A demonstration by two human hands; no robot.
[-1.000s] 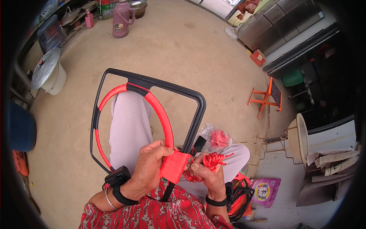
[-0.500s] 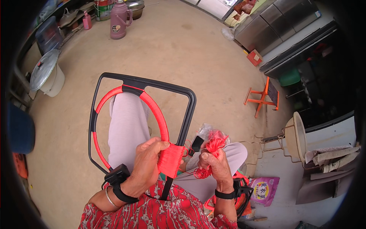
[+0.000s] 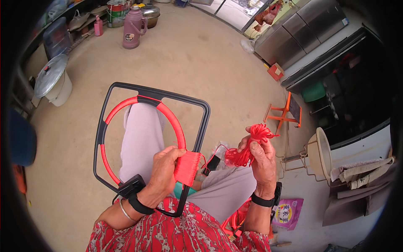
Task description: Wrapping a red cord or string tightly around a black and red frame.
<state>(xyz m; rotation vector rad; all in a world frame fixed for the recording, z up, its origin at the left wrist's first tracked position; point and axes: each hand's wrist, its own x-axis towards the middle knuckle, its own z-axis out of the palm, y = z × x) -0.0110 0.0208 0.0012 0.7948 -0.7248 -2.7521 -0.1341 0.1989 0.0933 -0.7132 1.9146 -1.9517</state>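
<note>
A black rectangular frame with a ring inside it rests over my lap. Red cord is wound tightly around most of the ring, with black sections left bare. My left hand grips the ring on its right side, thumb on top, beside a wide red woven cord panel that joins ring and frame. My right hand is raised off to the right, closed around a looped bundle of red cord. A thin strand runs from the bundle toward the panel.
Beyond my knees stand a pink thermos and a lidded white bucket. On the right are an orange folding stool, a beige basin on a wire stand, and a purple packet. A black phone-like object lies by my leg.
My right hand has lifted up and to the right with the cord bundle, away from the frame. My left hand keeps its grip; the frame has shifted slightly left.
</note>
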